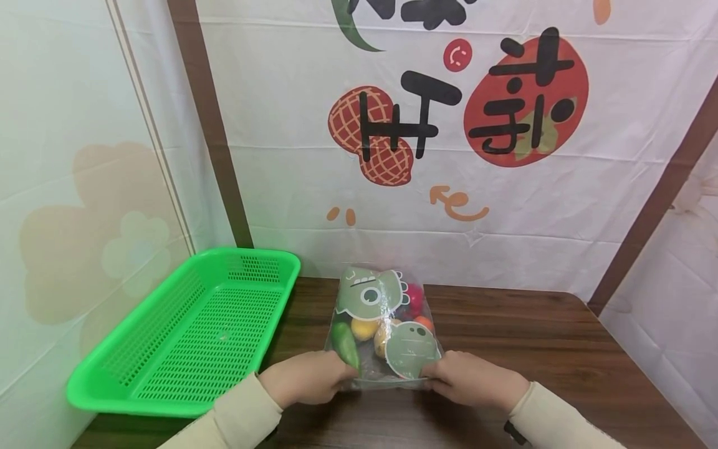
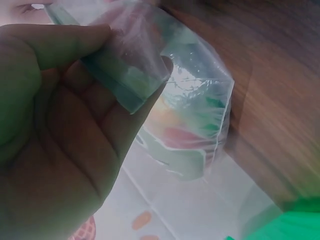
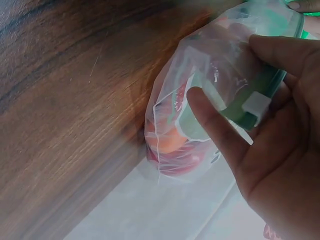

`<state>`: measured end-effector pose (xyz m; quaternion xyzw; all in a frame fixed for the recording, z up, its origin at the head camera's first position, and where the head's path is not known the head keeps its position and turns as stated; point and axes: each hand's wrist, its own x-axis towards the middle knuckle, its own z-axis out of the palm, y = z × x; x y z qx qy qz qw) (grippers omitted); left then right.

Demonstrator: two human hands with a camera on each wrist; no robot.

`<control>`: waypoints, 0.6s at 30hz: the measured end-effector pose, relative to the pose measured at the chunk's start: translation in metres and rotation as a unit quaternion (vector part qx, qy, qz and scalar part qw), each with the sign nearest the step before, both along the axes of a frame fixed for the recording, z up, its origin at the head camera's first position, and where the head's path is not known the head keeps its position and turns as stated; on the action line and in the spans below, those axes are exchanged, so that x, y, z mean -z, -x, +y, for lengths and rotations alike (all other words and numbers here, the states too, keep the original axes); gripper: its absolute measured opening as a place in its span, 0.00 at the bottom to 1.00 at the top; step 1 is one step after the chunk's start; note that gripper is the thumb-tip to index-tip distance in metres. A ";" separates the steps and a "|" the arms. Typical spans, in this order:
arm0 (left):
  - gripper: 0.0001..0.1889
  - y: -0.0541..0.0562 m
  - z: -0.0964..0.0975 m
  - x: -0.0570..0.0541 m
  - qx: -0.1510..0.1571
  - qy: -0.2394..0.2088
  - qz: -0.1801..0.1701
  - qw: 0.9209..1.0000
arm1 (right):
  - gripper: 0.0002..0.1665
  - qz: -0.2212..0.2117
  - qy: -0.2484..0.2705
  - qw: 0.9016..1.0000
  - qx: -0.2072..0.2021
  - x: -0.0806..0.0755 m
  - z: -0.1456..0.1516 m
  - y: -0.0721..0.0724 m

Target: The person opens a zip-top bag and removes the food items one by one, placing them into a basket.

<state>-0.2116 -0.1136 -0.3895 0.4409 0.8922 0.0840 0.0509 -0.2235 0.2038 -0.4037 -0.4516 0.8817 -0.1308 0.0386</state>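
Spreads as a dark-brown wood-grain table (image 1: 505, 324) to a rounded far right corner. Carries a green perforated plastic basket (image 1: 207, 343) along the left edge and, apart from it, a clear cartoon-printed zip bag (image 1: 387, 321) near the far edge.

A basket (image 1: 196, 349) stood on the table (image 1: 533, 337), lower left of the frame; right of it, at lower centre, was a zip bag (image 1: 384, 330) with produce (image 1: 363, 329) inside. The left hand (image 1: 311, 377) held its near-left corner, the right hand (image 1: 477, 377) its near-right. A curtain (image 1: 286, 187) hung behind.
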 end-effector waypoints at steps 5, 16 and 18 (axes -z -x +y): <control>0.09 0.003 -0.002 -0.006 0.022 -0.013 0.000 1.000 | 0.02 -0.005 0.001 1.000 0.007 -0.004 0.002 -0.001; 0.06 0.016 -0.010 -0.028 0.020 -0.051 -0.008 0.998 | 0.04 -0.034 0.030 0.999 0.022 -0.018 0.014 0.005; 0.05 0.018 -0.012 -0.034 0.018 -0.057 -0.009 0.998 | 0.04 -0.032 0.046 0.998 0.027 -0.021 0.015 0.006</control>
